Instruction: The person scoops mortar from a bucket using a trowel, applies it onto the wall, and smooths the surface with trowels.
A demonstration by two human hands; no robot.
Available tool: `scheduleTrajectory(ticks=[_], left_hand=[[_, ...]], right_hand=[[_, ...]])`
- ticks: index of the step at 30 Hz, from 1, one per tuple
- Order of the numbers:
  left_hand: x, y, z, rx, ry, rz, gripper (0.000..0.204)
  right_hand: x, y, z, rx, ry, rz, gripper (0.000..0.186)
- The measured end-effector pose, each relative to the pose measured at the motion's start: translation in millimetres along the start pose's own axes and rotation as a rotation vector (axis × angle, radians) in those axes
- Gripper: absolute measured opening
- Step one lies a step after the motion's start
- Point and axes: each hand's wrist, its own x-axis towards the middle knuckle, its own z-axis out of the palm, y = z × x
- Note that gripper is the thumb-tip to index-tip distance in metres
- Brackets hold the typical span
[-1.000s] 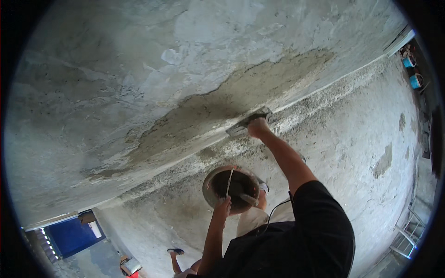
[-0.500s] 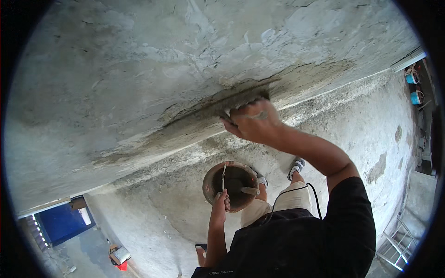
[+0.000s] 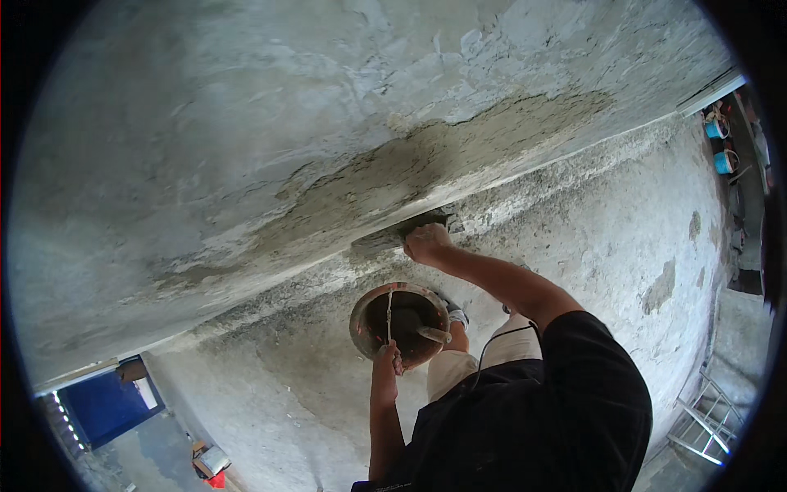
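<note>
Bucket (image 3: 357, 325) holds grey mix (image 3: 406, 314), tool (image 3: 435, 334); left hand (image 3: 388, 357) grips bail (image 3: 389, 313), right hand (image 3: 427, 243) grips trowel (image 3: 384, 239).

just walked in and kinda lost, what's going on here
A person's left hand grips the thin handle of a bucket with a stubby tool handle showing inside it. The right hand holds a flat trowel by the lower edge of a rough grey wall; whether they touch is unclear. A darker, uneven patch spreads along the wall above the trowel.
</note>
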Motion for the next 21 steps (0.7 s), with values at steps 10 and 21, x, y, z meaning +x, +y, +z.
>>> scheduleTrajectory(ticks=[10,21], left_hand=[[-5,17,-5,-0.105,0.047,-0.055,0.032],[-6,35,-5,-0.104,0.033,-0.013,0.032]], right_hand=[[-96,-65,-160,-0.402,0.789,-0.278,0.021],[-179,-1,-66,0.249,0.328,0.262,0.043]])
